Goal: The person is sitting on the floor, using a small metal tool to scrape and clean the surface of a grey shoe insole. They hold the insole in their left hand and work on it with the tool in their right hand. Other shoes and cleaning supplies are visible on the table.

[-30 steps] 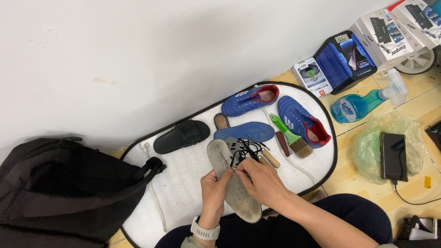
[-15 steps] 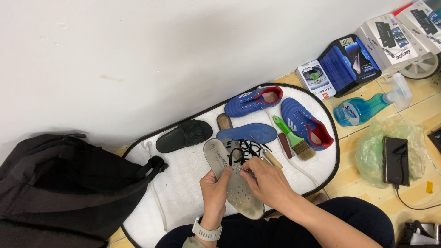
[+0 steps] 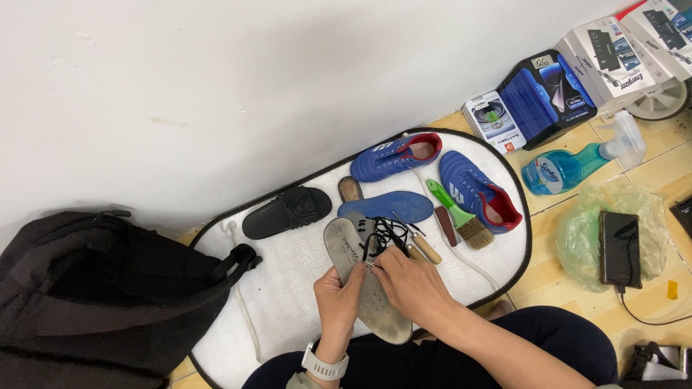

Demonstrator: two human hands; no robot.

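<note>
A grey insole (image 3: 364,284) lies lengthwise on the white oval mat (image 3: 288,288), its heel end toward the person's lap. The left hand (image 3: 339,295) is closed around its left edge near the middle, thumb on top. The right hand (image 3: 411,284) rests on the insole's right side with its fingertips pinched together at a small point near the tangle of black shoelace (image 3: 386,234); what they pinch is too small to tell.

Around it on the mat: two blue shoes, one (image 3: 396,156) lying near the wall and one (image 3: 479,189) to the right; one blue insole (image 3: 386,207); one black slipper (image 3: 287,212); one small brown pad (image 3: 351,189); one green-handled brush (image 3: 458,214); two wooden-handled tools (image 3: 422,248) just beside the right hand.

Off the mat, a black backpack (image 3: 94,288) sits at the left. At the right, a clear plastic bag (image 3: 613,234) bears a dark phone (image 3: 620,248) with a cable. A blue spray bottle (image 3: 577,162) lies nearby, and several printed boxes (image 3: 548,90) lean against the wall.
</note>
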